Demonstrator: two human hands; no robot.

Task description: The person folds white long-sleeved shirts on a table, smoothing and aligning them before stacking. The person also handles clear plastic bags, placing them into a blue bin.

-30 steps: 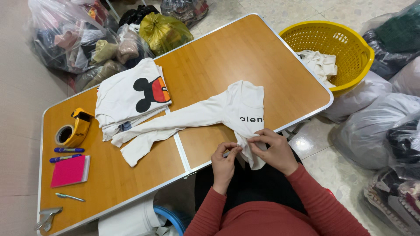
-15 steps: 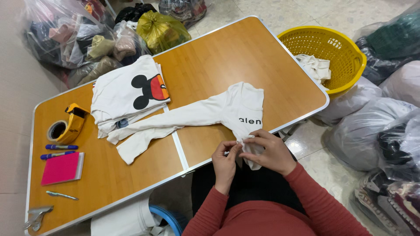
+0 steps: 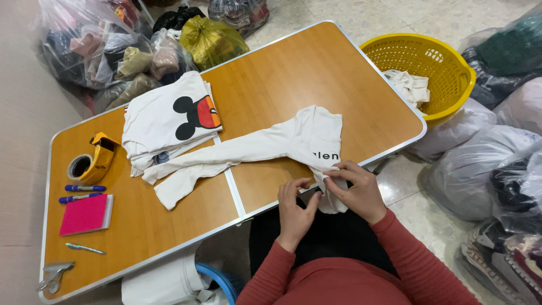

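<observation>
Now, seen from the head camera, both hands have drawn in closer than half a second ago: the left hand (image 3: 294,204) and right hand (image 3: 354,189) pinch the near hem of the white long-sleeved shirt (image 3: 265,148), fingers closed on the cloth at the edge of the table (image 3: 293,68). The shirt itself has barely shifted; its sleeves stretch left toward the folded printed shirts (image 3: 166,121). Beside those lie a tape dispenser (image 3: 90,161), pens and a pink notebook (image 3: 86,214); the yellow basket (image 3: 420,59) stands at the right. Nothing blocks the hands.

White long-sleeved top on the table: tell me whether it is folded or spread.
Partly folded: the white top lies narrowed lengthwise, both sleeves trailing left together, while the left hand and right hand pinch its hem.
</observation>
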